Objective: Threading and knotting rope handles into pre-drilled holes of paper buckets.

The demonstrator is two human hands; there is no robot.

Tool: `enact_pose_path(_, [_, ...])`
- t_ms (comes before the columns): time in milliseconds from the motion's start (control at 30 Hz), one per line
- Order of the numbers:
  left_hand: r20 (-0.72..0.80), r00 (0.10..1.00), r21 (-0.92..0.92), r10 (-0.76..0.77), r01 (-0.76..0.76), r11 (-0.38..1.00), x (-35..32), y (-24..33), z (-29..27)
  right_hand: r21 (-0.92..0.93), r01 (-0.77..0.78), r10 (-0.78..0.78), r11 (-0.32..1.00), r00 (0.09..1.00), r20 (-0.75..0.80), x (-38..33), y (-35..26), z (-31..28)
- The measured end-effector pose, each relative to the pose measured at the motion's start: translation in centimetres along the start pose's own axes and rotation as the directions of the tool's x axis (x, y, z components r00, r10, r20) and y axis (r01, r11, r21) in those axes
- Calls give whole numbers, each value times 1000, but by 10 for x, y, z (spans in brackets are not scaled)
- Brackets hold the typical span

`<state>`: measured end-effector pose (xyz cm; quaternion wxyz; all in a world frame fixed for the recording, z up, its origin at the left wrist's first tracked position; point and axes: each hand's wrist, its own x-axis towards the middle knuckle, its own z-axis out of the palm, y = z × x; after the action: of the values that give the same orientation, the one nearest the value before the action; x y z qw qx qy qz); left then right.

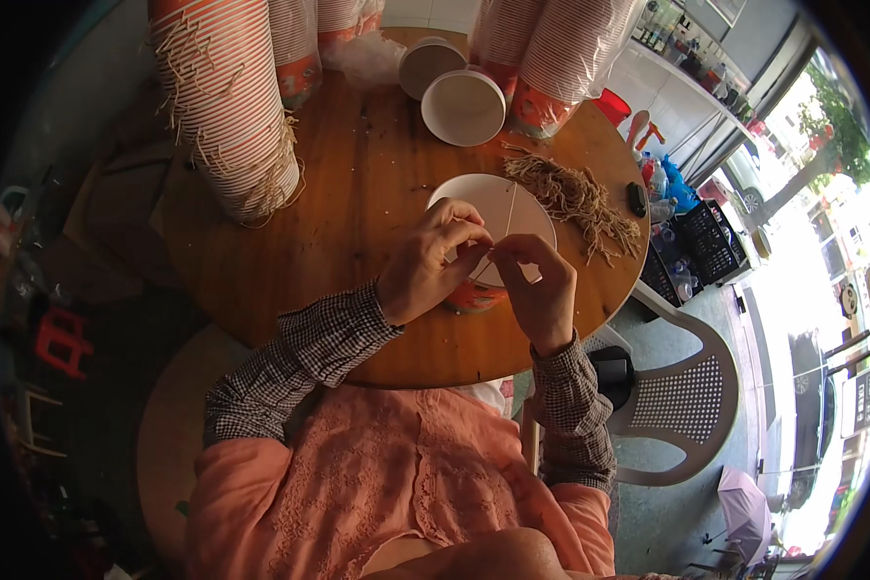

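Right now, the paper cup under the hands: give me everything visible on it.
The paper cup stands upright near the round wooden table's front edge, mouth up, with a white inside and rim and an orange printed outer wall showing low between the wrists. A thin pale string runs straight across its opening. The left hand and right hand meet over its near rim, pinching the string; whether they touch the cup itself is unclear.

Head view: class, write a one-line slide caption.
Both hands, left and right, pinch a thin string over a paper bucket on a round wooden table.
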<state>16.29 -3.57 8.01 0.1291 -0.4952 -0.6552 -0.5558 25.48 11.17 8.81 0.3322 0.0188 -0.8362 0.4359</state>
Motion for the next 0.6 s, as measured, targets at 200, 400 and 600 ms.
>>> enact_pose_path(200, [113, 993, -99, -46, 58, 993, 7, -1, -10, 72, -12, 10, 997, 1000, 23, 2, 1, 0])
enact_pose_path(400, [356, 925, -364, -135, 270, 891, 11, -15, -17, 85, -20, 17, 996, 999, 46, 0, -2, 3])
enact_pose_path(600, [458, 819, -531, -345, 564, 633, 19, 0, -24, 153, 64, -68, 986, 997, 20, -2, -2, 7])
